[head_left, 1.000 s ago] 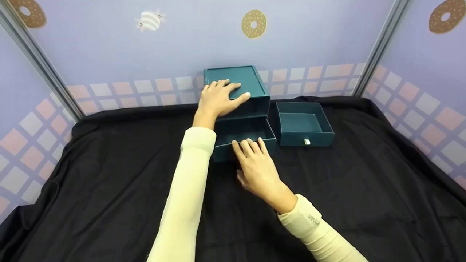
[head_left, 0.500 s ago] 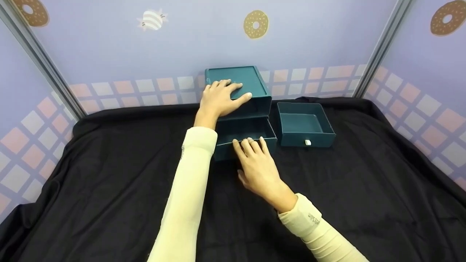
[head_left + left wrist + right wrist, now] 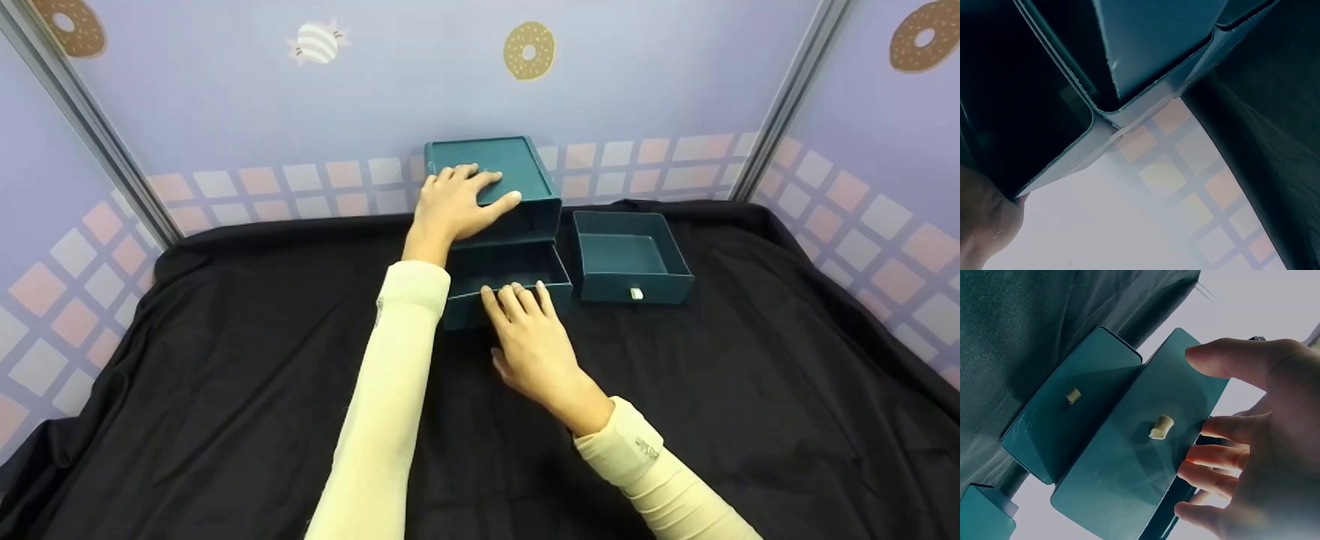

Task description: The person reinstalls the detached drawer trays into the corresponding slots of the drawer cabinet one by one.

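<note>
A dark teal drawer cabinet point(image 3: 501, 161) stands against the back wall, its upper compartment without a drawer. Below that opening, a drawer point(image 3: 517, 262) is pulled partway out. My left hand point(image 3: 454, 202) lies over the cabinet's top with fingers spread and thumb along the front edge. My right hand point(image 3: 536, 352) touches the top edge of the drawer's front with its fingertips. In the right wrist view, the thumb stands apart from them, near the drawer front point(image 3: 1123, 461) and its small pale knob point(image 3: 1161, 427). A lower drawer front point(image 3: 1067, 405) sits farther back.
A separate teal drawer point(image 3: 634, 287) with a pale knob rests to the right of the cabinet, its inside bare. Black cloth point(image 3: 247, 375) covers the table. Patterned lilac panels point(image 3: 420, 75) enclose the back and sides, with metal posts at the corners.
Both hands keep nearly the same place on the cabinet and drawer. The head view has shifted slightly, so everything appears a little farther right.
</note>
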{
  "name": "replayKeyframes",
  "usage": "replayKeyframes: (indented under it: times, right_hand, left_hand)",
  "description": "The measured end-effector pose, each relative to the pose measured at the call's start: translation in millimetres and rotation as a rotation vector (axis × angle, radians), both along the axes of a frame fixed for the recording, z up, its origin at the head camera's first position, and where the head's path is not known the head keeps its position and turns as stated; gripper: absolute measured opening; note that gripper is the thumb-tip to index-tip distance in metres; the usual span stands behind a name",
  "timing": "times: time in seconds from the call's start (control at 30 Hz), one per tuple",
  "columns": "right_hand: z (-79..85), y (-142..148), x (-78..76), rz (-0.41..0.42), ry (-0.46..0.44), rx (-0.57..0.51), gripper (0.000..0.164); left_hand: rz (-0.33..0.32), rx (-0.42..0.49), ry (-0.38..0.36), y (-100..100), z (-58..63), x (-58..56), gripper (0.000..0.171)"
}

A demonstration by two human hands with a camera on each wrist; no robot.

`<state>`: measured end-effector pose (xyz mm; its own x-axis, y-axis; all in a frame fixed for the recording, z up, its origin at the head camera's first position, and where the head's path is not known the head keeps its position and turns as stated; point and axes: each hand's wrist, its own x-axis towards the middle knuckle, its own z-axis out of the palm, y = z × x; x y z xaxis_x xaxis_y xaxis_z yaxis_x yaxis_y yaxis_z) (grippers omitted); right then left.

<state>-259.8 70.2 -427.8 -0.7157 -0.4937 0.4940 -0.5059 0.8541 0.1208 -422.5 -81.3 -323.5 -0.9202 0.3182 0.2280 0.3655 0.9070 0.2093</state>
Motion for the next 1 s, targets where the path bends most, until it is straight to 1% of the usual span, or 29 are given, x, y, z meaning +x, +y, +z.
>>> replayKeyframes:
  times: [0.33, 0.6, 1.0]
  right_hand:
    - [2.2, 2.4, -1.6, 0.006, -0.039, -0.022, 0.083]
    - [0.1, 2.0, -2.9, 0.009, -0.035, -0.022, 0.086]
    - [-4.4, 0.9, -2.5, 0.001, -0.029, -0.003, 0.090]
  left_hand:
    - [-0.006, 0.001, 0.003, 1.0, 1.3, 0.0, 0.080]
    - [-0.006, 0.014, -0.001, 0.3, 2.1, 1.4, 0.080]
    - [0.004, 0.010, -0.015, -0.3, 0.4, 1.4, 0.080]
